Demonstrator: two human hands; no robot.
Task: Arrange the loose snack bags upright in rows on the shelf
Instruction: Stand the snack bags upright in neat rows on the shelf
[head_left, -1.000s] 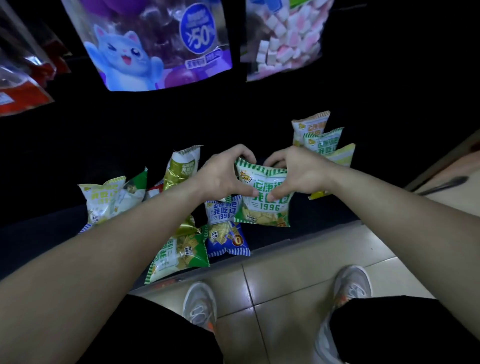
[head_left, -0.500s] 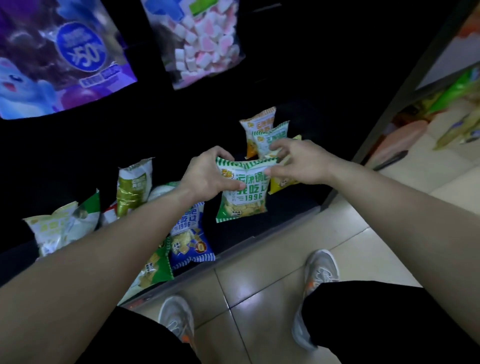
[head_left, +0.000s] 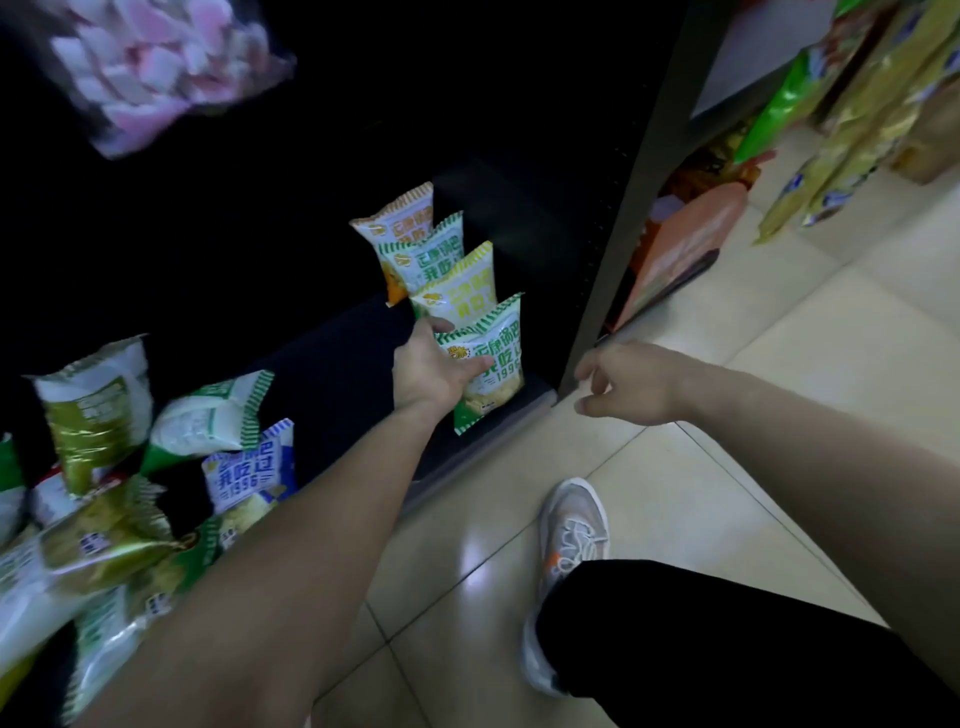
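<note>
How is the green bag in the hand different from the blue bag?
The green bag stands upright in a row, held by the left hand; the blue bag sits loose in the pile, no hand on it. Green bag has green trim, blue bag blue. Both say 1996.

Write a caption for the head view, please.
Left hand holds green snack bag upright on the shelf; right hand empty.

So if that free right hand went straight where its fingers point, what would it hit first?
Probably the dark upright shelf post, just left of the right hand; beyond it stands the green-striped white snack bag. Depth is unclear.
</note>
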